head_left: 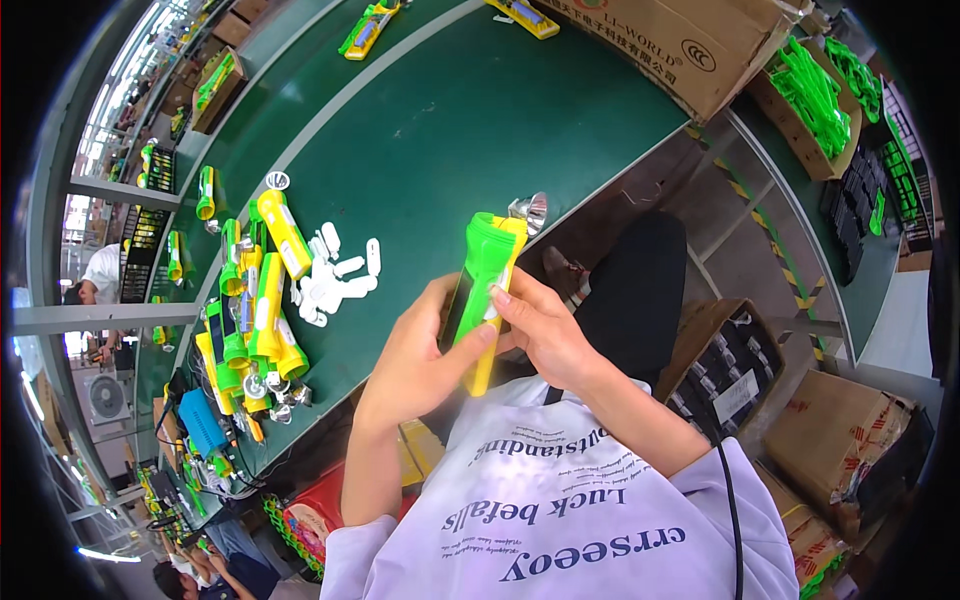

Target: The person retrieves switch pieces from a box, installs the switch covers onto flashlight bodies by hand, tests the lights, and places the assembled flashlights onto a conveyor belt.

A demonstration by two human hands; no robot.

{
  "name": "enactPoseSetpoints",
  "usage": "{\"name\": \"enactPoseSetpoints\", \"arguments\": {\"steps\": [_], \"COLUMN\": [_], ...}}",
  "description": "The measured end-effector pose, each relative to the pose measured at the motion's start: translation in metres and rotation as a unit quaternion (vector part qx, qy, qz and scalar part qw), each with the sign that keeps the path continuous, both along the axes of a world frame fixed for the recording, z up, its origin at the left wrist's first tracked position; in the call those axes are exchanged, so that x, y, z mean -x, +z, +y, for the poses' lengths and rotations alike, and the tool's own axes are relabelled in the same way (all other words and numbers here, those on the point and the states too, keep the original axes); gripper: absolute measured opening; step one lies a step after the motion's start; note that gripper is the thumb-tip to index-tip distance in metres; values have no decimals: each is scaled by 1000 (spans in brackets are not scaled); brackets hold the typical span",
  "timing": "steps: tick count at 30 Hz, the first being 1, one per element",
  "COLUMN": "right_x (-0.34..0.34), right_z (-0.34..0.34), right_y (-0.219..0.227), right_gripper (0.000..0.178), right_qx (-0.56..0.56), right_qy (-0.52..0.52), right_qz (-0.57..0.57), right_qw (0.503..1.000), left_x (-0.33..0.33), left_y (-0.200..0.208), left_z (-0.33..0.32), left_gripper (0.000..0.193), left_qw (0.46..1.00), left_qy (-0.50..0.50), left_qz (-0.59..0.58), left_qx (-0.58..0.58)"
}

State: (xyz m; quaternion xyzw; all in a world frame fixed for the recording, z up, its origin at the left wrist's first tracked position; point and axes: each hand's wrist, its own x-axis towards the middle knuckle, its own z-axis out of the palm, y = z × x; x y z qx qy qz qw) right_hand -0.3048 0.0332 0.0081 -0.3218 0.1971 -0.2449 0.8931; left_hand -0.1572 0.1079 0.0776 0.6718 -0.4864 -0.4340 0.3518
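A green and yellow flashlight body (pixel 489 245) is held up in front of me, its wide head upward and its narrow yellow end toward my shirt. My left hand (pixel 425 345) wraps its left side, thumb lying across the front. From the right, my right hand (pixel 543 325) grips the body, its thumb pressed on the side near a small white part. A shiny reflector (pixel 531 211) hangs beside the flashlight's head. To the left on the green table lie several white oval pieces (pixel 322 288) and a heap of similar flashlight bodies (pixel 266 310).
A large cardboard box (pixel 660 45) stands at the table's far right edge. Beyond it, a carton holds green parts (pixel 808 95). Below right, an open carton (pixel 735 365) contains dark parts. Single flashlights (pixel 206 193) lie farther along the table; a blue box (pixel 203 422) sits lower left.
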Motion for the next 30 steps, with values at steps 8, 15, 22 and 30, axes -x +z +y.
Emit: {"name": "enactPoseSetpoints", "arguments": {"steps": [8,15,22,30], "right_x": [9,7,10,11], "right_z": [5,6,2,1], "right_y": [1,-2,-9,-12], "right_gripper": [46,41,40,45], "right_qx": [65,75,90,101], "right_qy": [20,15,22,35], "right_qz": [-11,-2,3,-3], "right_qw": [998,997,996,994], "left_x": [-11,-3,0,-4], "left_y": [2,-11,-13,-20], "left_z": [16,14,14,15], "left_gripper": [51,60,59,52], "left_qw": [979,985,984,981], "left_qy": [48,63,77,70], "left_qz": [198,157,159,180], "left_qx": [-14,25,11,22]}}
